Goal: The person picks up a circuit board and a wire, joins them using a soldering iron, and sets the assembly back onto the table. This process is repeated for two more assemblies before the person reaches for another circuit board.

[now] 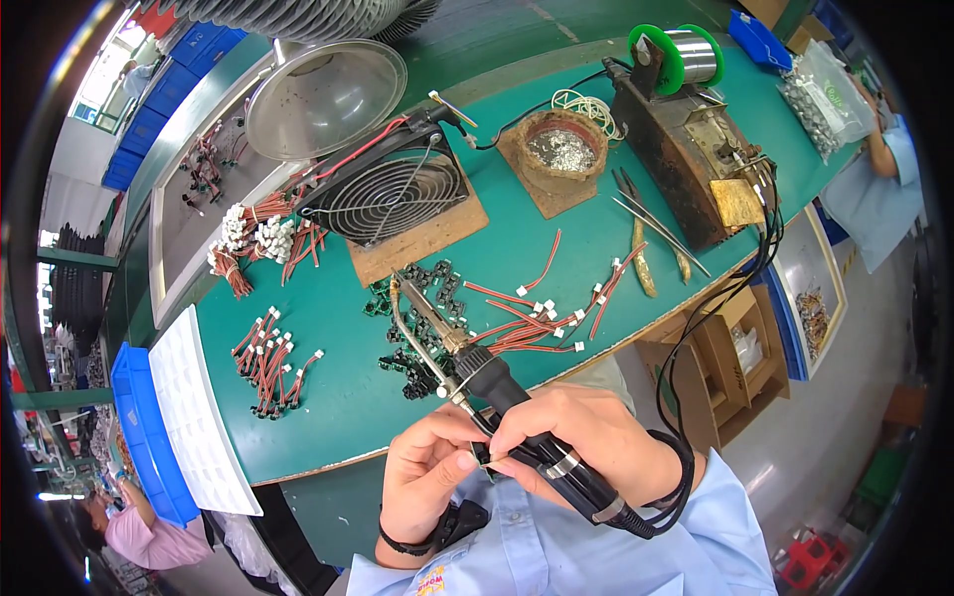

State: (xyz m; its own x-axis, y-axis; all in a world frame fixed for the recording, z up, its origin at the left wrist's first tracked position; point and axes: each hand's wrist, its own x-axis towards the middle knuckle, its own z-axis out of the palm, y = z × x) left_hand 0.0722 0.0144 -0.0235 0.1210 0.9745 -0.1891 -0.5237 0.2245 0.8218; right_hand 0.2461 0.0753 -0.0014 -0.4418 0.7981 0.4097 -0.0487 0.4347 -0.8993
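My right hand (601, 437) is closed around a black soldering iron (487, 379), which has a thin metal feed tube fixed along it. The iron's tip points up and away over a pile of small dark green-and-black circuit boards (417, 370). My left hand (429, 475) pinches a small black part (482, 454), probably one of these boards, close to my chest. The right fingertips meet it there, and a thin wire seems to show between them. Red-and-black wires with white connectors (527, 323) lie right of the pile. Similar wires with dark ends (278, 366) lie to its left.
A fan (388, 199) stands behind the boards, beside wire bundles (263, 238). Further right are a round solder pot (564, 149), tweezers (661, 233), pliers (641, 260) and a feeder box with a solder spool (691, 60). A white tray (204, 417) borders the left. Other people work at both sides.
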